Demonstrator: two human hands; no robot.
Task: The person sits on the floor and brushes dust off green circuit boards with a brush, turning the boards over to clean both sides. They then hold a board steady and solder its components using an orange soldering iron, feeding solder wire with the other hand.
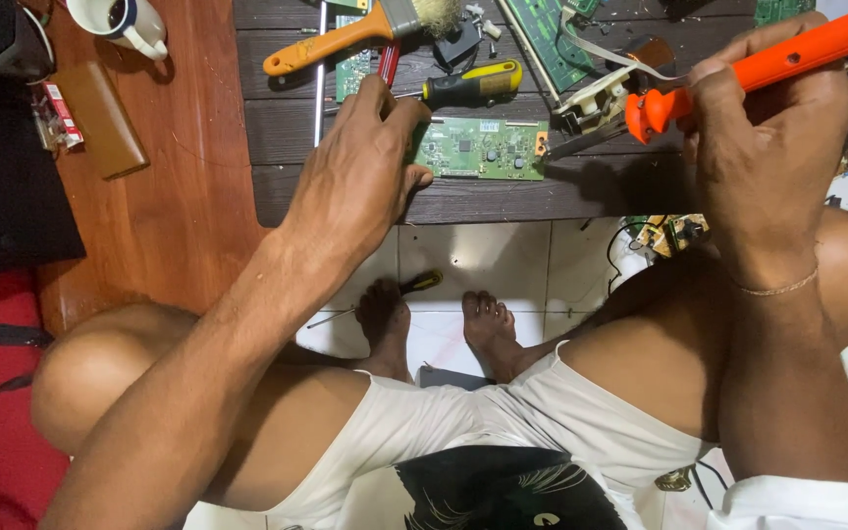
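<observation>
A narrow green circuit board (484,149) lies on a dark wooden table (503,201). My left hand (357,172) rests on the board's left end and pins it down. My right hand (763,137) grips an orange soldering iron (738,77), its metal tip (581,143) pointing at the board's right end. A yellow-and-black screwdriver (471,84) lies just behind the board, beside a red-handled tool (388,61) near my left fingertips.
An orange-handled brush (350,34) and more green boards (550,39) lie at the back of the table. A white cup (122,20) and a brown case (100,118) sit on the reddish floor. Another screwdriver (422,284) lies by my feet on white tiles.
</observation>
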